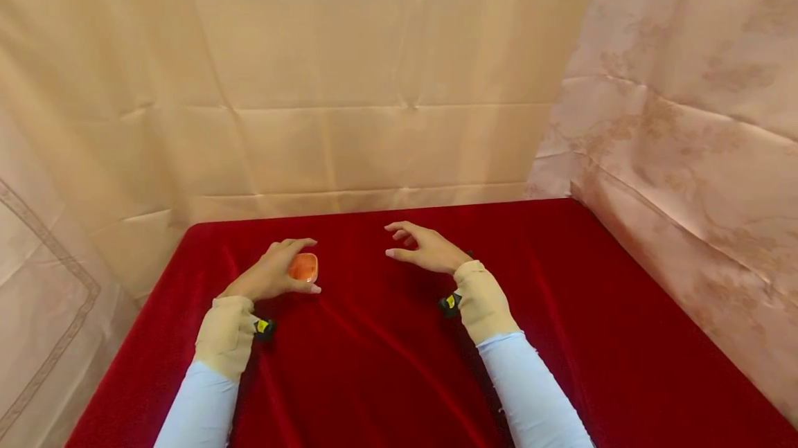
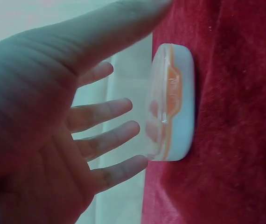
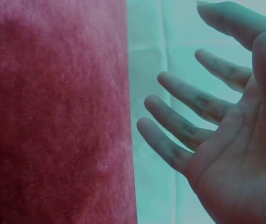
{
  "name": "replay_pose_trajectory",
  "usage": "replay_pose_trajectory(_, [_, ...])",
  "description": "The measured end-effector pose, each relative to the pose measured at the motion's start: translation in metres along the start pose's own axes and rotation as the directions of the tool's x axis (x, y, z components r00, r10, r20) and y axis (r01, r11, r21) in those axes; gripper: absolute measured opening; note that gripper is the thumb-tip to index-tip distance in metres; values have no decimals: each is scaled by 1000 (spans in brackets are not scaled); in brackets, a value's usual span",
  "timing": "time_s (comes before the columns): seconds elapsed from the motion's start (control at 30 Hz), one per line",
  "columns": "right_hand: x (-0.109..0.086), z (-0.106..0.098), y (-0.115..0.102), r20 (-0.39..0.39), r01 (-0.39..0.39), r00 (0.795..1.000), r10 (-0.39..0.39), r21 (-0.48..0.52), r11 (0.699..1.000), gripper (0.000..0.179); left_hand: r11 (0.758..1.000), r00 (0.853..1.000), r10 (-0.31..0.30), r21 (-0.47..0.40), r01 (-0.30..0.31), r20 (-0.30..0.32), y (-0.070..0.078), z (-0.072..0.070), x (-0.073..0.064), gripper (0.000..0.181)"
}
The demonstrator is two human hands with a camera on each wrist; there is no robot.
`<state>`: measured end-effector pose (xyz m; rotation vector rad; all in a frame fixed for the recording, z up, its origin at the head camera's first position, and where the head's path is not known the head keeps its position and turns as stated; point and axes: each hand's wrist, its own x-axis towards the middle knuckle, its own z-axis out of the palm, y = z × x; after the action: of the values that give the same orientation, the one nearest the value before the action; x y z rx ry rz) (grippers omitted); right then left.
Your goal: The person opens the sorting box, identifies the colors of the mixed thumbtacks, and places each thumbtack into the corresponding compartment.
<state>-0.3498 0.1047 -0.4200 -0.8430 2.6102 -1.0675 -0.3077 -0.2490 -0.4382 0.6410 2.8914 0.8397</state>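
A small white box [image 2: 184,107] with a clear lid and an orange rim and clasp sits on the red cloth. From the head view its orange top [image 1: 304,267] shows between the thumb and fingers of my left hand [image 1: 274,273], which partly covers it. In the left wrist view this hand [image 2: 44,121] is spread, its fingertips close over the lid without gripping it. My right hand [image 1: 429,250] hovers over the table to the right of the box, holding nothing. Its fingers are loosely extended and apart in the right wrist view.
Red velvety cloth [image 1: 374,379] covers the table. A beige curtain [image 1: 374,88] hangs behind the far edge. Pinkish patterned fabric [image 1: 698,122] borders the right side, and pale fabric [image 1: 43,296] the left.
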Motion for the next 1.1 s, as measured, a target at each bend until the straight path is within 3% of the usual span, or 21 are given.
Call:
replay_pose_trajectory(0.27, [-16, -13, 3, -37, -6, 999, 8, 64, 998, 57, 1000, 1000, 22, 3, -22, -10, -4, 1, -1, 86])
replay_pose_trajectory(0.53, [-19, -17, 3, 27, -4, 1000, 3, 31, 999, 54, 1000, 1000, -15, -24, 15, 0, -15, -9, -12, 81])
replay_pose_trajectory(0.7, [-19, -18, 8, 34, -20, 999, 20, 3, 1000, 50, 1000, 1000, -25, 3, 25, -2, -18, -11, -13, 77])
replay_pose_trajectory(0.87, [-20, -13, 11, 66, -11, 998, 12, -24, 1000, 48, 999, 999, -48, 20, 48, 0, -15, -8, -13, 78])
replay_pose_trajectory(1.1, [-24, -16, 6, 110, 6, 994, -1, -42, 999, 47, 998, 1000, 14, 58, -14, 8, 5, 3, -4, 90])
